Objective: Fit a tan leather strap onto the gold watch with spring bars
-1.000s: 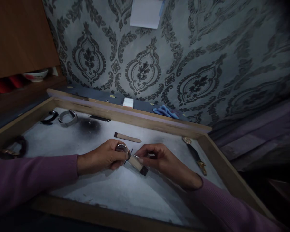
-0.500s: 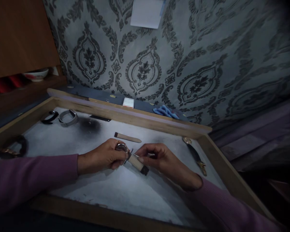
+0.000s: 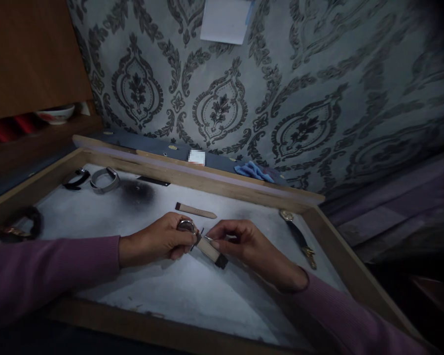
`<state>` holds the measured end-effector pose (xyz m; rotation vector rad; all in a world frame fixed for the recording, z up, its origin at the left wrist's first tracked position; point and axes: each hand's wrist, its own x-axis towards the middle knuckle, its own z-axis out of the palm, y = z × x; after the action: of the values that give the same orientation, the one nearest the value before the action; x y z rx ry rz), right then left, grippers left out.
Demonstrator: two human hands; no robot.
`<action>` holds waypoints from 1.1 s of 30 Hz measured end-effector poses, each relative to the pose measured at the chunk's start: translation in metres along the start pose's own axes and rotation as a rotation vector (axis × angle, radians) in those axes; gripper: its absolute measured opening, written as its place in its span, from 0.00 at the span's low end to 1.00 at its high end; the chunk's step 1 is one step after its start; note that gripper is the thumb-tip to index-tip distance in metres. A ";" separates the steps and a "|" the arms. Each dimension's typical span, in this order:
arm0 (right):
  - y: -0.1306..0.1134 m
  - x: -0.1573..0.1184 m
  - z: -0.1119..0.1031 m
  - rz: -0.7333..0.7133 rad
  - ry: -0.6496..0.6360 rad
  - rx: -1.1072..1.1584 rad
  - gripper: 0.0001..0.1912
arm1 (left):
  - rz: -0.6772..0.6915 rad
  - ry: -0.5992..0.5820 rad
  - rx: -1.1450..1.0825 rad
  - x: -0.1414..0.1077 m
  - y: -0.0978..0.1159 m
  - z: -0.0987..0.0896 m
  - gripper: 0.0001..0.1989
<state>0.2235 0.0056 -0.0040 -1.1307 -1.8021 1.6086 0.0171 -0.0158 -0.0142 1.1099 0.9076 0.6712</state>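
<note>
My left hand [image 3: 155,239] is closed around a wristwatch, its round silvery case [image 3: 187,226] standing up between thumb and fingers. From that grip a strap piece [image 3: 207,250], pale lining upward and dark at its end, slants down to the right. My right hand [image 3: 244,241] has thumb and forefinger pinched at the strap's upper edge on a small shiny metal piece [image 3: 207,238], whose kind I cannot make out. Just behind the hands, a loose strap piece [image 3: 196,210] lies with its tan side up.
A wooden-rimmed tray [image 3: 350,266] surrounds the white work surface. A gold-toned watch [image 3: 299,236] lies at right; a grey band [image 3: 104,181], a black strap [image 3: 77,179] and a dark watch [image 3: 20,225] lie at left. A blue cloth [image 3: 254,171] rests behind the rim.
</note>
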 end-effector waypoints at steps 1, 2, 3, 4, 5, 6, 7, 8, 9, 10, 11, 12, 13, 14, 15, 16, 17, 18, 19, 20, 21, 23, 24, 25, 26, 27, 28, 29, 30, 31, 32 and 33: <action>0.000 0.000 0.000 0.000 0.002 -0.004 0.12 | -0.002 0.000 -0.001 0.000 0.000 0.000 0.06; -0.001 0.000 0.000 0.001 0.005 -0.008 0.12 | -0.003 0.001 0.000 0.000 0.001 0.000 0.06; -0.002 0.000 0.001 0.003 0.007 -0.013 0.13 | -0.004 0.004 0.001 0.000 0.001 0.000 0.07; -0.003 0.000 0.001 0.005 0.007 -0.017 0.14 | -0.005 0.007 0.000 0.000 0.001 0.000 0.07; -0.004 0.000 0.001 0.005 0.005 -0.018 0.14 | -0.008 0.009 -0.001 0.000 0.001 0.000 0.07; -0.004 0.000 0.001 0.003 0.004 -0.020 0.14 | -0.012 0.012 -0.003 0.000 0.001 0.000 0.07; -0.004 0.000 0.001 -0.001 0.007 -0.022 0.14 | -0.013 0.014 -0.004 -0.001 0.001 0.000 0.07; -0.004 0.000 0.001 -0.005 0.012 -0.027 0.14 | -0.013 0.016 -0.005 -0.001 0.001 0.000 0.07; -0.004 0.000 0.001 -0.010 0.018 -0.033 0.14 | -0.013 0.017 -0.001 -0.001 0.000 0.000 0.06; -0.004 0.000 0.001 -0.015 0.022 -0.040 0.14 | -0.014 0.020 0.003 -0.001 0.000 0.000 0.06; -0.003 0.000 0.001 -0.018 0.022 -0.046 0.14 | -0.015 0.023 0.007 -0.001 0.000 0.000 0.06; -0.002 0.000 0.000 -0.018 0.019 -0.049 0.14 | -0.016 0.025 0.010 0.000 -0.001 0.000 0.06; -0.002 0.000 0.000 -0.019 0.015 -0.048 0.14 | -0.018 0.024 0.009 0.000 -0.001 0.000 0.06; -0.001 0.000 0.000 -0.019 0.011 -0.046 0.14 | -0.019 0.022 0.007 0.000 -0.001 0.000 0.06; -0.001 0.000 0.000 -0.024 0.011 -0.044 0.14 | -0.019 0.017 0.005 0.001 -0.001 0.000 0.06; 0.000 0.000 0.000 -0.028 0.011 -0.045 0.14 | -0.020 0.012 0.002 0.001 -0.001 0.000 0.06; 0.000 0.000 0.001 -0.033 0.011 -0.046 0.13 | -0.021 0.009 0.002 0.001 -0.001 0.000 0.06; 0.000 0.000 0.001 -0.037 0.008 -0.048 0.13 | -0.020 0.006 0.001 0.001 -0.001 0.000 0.06; 0.000 0.001 0.001 -0.040 0.003 -0.049 0.13 | -0.017 0.005 0.002 0.001 -0.001 0.000 0.05; 0.000 0.001 0.001 -0.041 -0.001 -0.049 0.13 | -0.012 0.004 0.003 0.001 -0.001 0.000 0.06; 0.000 0.001 0.001 -0.042 -0.005 -0.049 0.13 | -0.006 0.002 0.003 0.000 -0.001 0.000 0.06; -0.001 0.001 0.000 -0.049 -0.005 -0.056 0.13 | 0.002 -0.002 0.001 0.000 -0.001 0.000 0.06; -0.001 0.000 0.000 -0.052 -0.004 -0.063 0.13 | 0.003 -0.002 -0.002 0.000 -0.001 0.000 0.06; -0.001 0.000 0.000 -0.055 -0.002 -0.070 0.13 | 0.002 -0.001 -0.004 0.000 -0.001 0.000 0.06; -0.001 0.000 0.000 -0.055 -0.002 -0.079 0.13 | 0.000 0.001 -0.004 0.000 -0.001 0.000 0.06; -0.001 -0.001 0.000 -0.052 -0.002 -0.088 0.12 | -0.001 0.005 -0.002 0.000 -0.001 0.000 0.06; -0.001 -0.001 0.001 -0.048 -0.003 -0.092 0.12 | -0.003 0.006 0.002 0.001 -0.001 0.000 0.06; -0.001 -0.001 0.001 -0.043 -0.007 -0.089 0.13 | -0.004 0.006 0.005 0.001 -0.001 0.000 0.06; -0.001 -0.001 0.001 -0.040 -0.014 -0.081 0.13 | -0.005 0.004 0.004 0.001 -0.001 0.000 0.06; -0.001 -0.001 0.001 -0.038 -0.027 -0.071 0.14 | -0.004 0.000 0.000 0.001 -0.001 0.000 0.06; -0.001 -0.001 0.001 -0.035 -0.043 -0.058 0.14 | -0.002 -0.001 -0.005 0.001 -0.001 0.000 0.06; -0.001 -0.001 0.001 -0.032 -0.058 -0.046 0.15 | -0.002 -0.002 -0.008 0.001 -0.001 0.000 0.05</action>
<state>0.2228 0.0046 -0.0031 -1.0799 -1.8928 1.6044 0.0172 -0.0153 -0.0159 1.1028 0.9035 0.6716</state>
